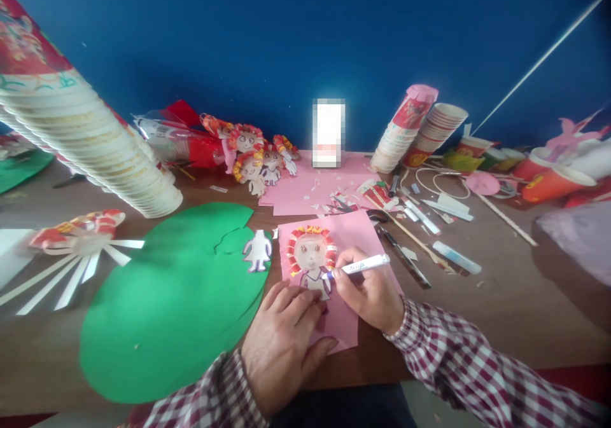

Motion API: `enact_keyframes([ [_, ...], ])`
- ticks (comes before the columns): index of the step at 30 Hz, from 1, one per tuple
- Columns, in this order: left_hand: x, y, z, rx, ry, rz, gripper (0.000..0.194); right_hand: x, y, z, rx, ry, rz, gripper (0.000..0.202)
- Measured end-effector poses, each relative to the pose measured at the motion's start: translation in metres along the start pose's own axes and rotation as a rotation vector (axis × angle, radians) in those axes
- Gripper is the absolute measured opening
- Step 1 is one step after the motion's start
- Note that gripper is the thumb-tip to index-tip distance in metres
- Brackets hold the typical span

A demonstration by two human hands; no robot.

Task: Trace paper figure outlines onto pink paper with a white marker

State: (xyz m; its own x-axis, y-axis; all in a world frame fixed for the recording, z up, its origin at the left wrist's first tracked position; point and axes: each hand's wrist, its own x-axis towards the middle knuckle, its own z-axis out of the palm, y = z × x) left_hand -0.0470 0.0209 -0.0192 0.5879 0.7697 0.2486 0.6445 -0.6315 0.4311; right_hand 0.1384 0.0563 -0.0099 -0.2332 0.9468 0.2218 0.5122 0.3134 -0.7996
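Observation:
A paper doll (312,254) with a red and yellow frilled edge round its head lies on a pink sheet (347,326). Its body has a purple outline. My left hand (281,339) rests flat over the doll's lower part and the sheet, fingers stretched out, hiding the legs. In my right hand (375,294) is a white acrylic marker (365,265), its purple tip at the doll's shoulder. Just left of the sheet, a paper body cut-out (258,250) lies on the edge of a large green paper shape (172,313).
Tall stacks of paper cups (119,142) lean at the left and others (398,135) at the back right. Finished-looking dolls (248,142) gather behind. Markers (457,257), sticks and paper scraps litter the right side. A blurred bright rectangle (328,132) stands against the blue wall.

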Motion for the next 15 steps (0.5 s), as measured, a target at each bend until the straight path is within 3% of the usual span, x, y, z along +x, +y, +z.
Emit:
enact_keyframes([
  [15,-0.0004,0.0003,0.0001,0.010,0.007,0.003,0.033,0.0023,-0.0032,-0.0035,-0.025,0.059,-0.019,0.005],
])
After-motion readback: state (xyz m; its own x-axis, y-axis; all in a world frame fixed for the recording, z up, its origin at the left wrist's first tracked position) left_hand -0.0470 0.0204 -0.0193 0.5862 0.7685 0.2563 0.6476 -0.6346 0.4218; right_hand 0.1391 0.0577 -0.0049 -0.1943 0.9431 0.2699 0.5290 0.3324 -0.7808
